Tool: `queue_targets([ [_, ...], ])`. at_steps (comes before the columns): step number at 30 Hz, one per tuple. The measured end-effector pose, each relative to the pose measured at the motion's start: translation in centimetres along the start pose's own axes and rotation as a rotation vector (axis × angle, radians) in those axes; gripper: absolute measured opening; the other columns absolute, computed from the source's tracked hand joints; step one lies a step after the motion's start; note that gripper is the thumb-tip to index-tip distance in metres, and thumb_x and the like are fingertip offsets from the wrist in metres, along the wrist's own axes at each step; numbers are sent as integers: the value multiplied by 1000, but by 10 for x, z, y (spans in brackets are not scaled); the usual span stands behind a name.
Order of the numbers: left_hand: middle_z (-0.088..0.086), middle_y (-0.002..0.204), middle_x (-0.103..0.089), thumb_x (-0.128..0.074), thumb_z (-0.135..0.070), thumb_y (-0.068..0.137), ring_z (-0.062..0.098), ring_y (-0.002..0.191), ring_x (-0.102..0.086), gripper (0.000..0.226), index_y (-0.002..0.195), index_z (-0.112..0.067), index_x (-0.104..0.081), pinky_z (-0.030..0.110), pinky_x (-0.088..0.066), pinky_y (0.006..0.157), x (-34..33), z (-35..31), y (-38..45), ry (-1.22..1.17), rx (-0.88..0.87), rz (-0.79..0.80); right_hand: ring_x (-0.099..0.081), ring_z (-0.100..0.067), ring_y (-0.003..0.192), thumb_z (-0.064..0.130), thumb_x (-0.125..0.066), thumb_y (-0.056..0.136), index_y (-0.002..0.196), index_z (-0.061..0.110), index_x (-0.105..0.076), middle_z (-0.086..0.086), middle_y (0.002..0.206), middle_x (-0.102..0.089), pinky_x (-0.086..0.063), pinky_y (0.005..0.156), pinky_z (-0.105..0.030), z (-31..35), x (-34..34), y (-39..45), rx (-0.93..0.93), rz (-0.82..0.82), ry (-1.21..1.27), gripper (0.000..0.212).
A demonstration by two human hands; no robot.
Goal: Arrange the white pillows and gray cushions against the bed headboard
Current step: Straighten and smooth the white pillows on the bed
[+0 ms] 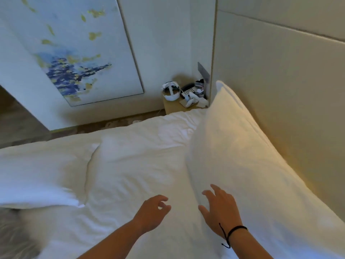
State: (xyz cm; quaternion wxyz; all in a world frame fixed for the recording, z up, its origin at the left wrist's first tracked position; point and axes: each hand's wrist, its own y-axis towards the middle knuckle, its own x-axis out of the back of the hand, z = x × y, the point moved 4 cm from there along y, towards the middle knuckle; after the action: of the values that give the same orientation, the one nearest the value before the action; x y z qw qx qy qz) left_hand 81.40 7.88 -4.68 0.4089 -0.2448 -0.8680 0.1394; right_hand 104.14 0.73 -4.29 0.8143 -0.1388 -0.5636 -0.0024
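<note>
A large white pillow (239, 150) leans upright against the cream padded headboard (283, 75) on the right. My right hand (218, 208), fingers spread, is at the pillow's lower front face and grips nothing. Just left of it, my left hand (153, 210) hovers over the white duvet (134, 165) with loosely curled fingers, empty. A second white pillow (37, 176) lies flat on the bed at the left. A blurred gray cushion (16, 234) shows in the bottom left corner.
Beyond the bed's far side stands a small bedside table (173, 106) holding a white headset (170, 90), a phone and other small items. A framed blue and yellow painting (74, 53) hangs on the wall. Brown floor runs along the far bed edge.
</note>
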Motion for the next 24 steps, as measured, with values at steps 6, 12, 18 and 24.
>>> queue_targets([
  [6,-12,99,-68,-64,-35,89,-1,91,-61,14,102,-33,-68,19,-48,82,101,137,-91,-152,321,-416,-32,-16,140,55,-42,95,139,34,-42,4,157,-26,-26,114,-35,158,-44,29,329,159,22,48],
  [12,-11,99,-68,-63,-36,89,5,91,-61,12,101,-35,-67,21,-43,78,154,250,-192,-205,552,-636,-50,-15,125,48,-45,97,141,29,-41,7,145,-44,-38,105,-31,314,-100,10,591,368,41,49],
  [18,-18,92,-64,-64,-34,90,2,90,-60,19,107,-30,-69,21,-45,79,175,344,-239,-288,625,-717,-49,-19,125,41,-44,98,146,29,-32,4,144,-43,-40,103,-33,405,-160,-15,652,465,-49,50],
  [24,-11,110,-68,-61,-33,92,6,92,-60,21,112,-29,-67,24,-47,83,202,453,-221,-391,618,-646,-50,-18,121,38,-44,97,145,30,-27,5,140,-44,-42,99,-31,466,-220,-3,506,458,-122,51],
])
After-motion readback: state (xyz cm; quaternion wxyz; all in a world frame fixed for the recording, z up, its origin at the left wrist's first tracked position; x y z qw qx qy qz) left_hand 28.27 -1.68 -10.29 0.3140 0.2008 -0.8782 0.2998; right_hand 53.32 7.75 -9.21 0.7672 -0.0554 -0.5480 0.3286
